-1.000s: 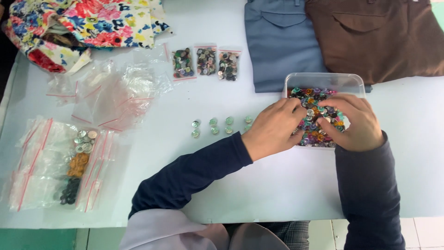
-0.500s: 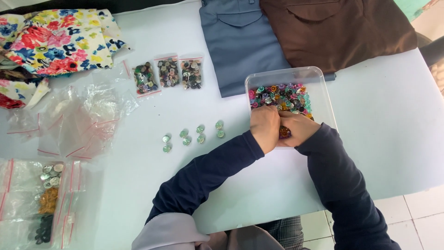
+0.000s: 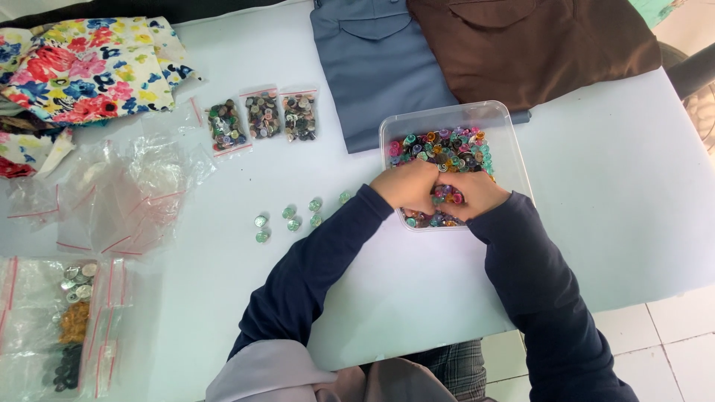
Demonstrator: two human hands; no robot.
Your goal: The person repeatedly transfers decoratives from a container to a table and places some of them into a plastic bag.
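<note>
While both hands are sunk into a clear rectangular plastic tub (image 3: 506,123) of mixed multicoloured buttons (image 3: 445,145), a sorting step appears to be in hand. The left hand (image 3: 406,186) is curled, knuckles up, and is pressed against the right hand (image 3: 471,195), which is curled the same way at the near end of the tub. Whether a button is pinched between the fingers cannot be told, since the fingertips are buried among the buttons.

A loose scatter of pale green translucent buttons (image 3: 294,216) is laid on the white table (image 3: 633,193) just to the left of the left hand. Farther left and beyond it, three small clear zip bags of dark mixed buttons (image 3: 262,117) are lined up, with a heap of empty clear bags with red seal strips (image 3: 126,193) well to the left.

The next move is judged to call for a fine pinch on a single small button, lifted free without dragging its neighbours.

A folded grey-blue garment (image 3: 376,59) and a folded brown garment (image 3: 529,45) beyond the tub are cut off by the frame's top edge, as is a floral fabric (image 3: 89,63) at the far left.
</note>
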